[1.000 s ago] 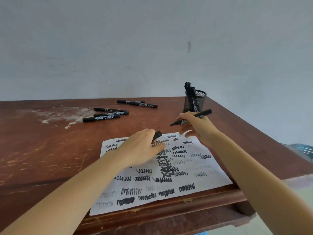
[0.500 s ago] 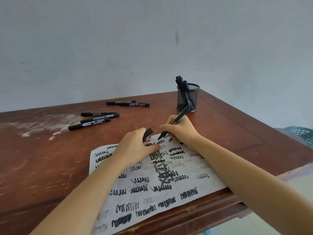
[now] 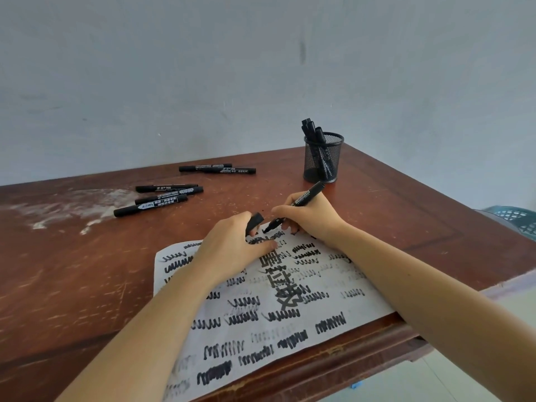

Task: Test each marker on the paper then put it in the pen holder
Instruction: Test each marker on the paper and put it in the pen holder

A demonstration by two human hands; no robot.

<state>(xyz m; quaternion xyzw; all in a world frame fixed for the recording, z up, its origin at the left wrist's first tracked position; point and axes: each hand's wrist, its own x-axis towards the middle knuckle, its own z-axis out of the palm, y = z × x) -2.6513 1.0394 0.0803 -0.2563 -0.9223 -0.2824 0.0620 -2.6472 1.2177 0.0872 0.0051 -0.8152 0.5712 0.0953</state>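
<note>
Black ink is the hazard we would watch. Our right hand [image 3: 311, 219] pinches the uncapped marker [image 3: 303, 197] in a writing grip, nib down at the far edge of the paper [image 3: 368, 307]; we cannot tell whether it touches. Just beside it at nine o'clock, our left hand [image 3: 232, 248] pinches the cap [image 3: 255, 223], lower fingers pressing the sheet flat.

The nib sits very near those left fingers, so a quick stroke could ink them. So close to the sheet's far edge, a long stroke could also run onto the wooden table [image 3: 87, 271]. At six o'clock the paper reaches the table's front lip; if the left hand lifts, we judge it may slide.

At one o'clock stands the mesh pen holder [image 3: 323, 158], its markers [image 3: 310, 129] leaning; a careless drop could tip it, and an uncapped marker would dry out there. Five loose markers [image 3: 162, 198] wait at ten o'clock.
</note>
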